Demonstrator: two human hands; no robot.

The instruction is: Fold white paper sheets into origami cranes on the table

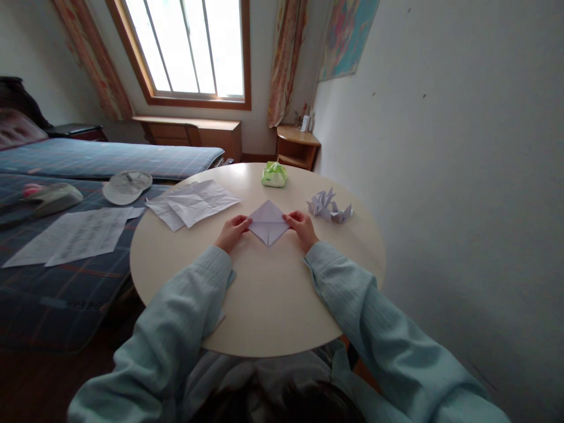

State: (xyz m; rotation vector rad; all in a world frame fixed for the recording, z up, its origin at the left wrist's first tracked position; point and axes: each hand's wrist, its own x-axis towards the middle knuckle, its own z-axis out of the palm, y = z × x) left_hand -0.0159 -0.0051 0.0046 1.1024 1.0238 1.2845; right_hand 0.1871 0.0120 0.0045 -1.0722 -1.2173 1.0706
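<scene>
A white sheet of paper (268, 222), folded into a diamond shape, lies on the round cream table (264, 294). My left hand (232, 231) pinches its left corner with curled fingers. My right hand (301, 228) pinches the right corner the same way. Both arms, in pale blue sleeves, reach forward across the table. Several folded paper figures (328, 206) sit just right of my right hand.
Loose creased paper sheets (194, 203) lie at the table's left. A green-and-white packet (274, 174) sits at the far edge. A bed (66, 235) with printed sheets (74, 235) and a cap (126, 186) stands to the left, and a wall is close on the right.
</scene>
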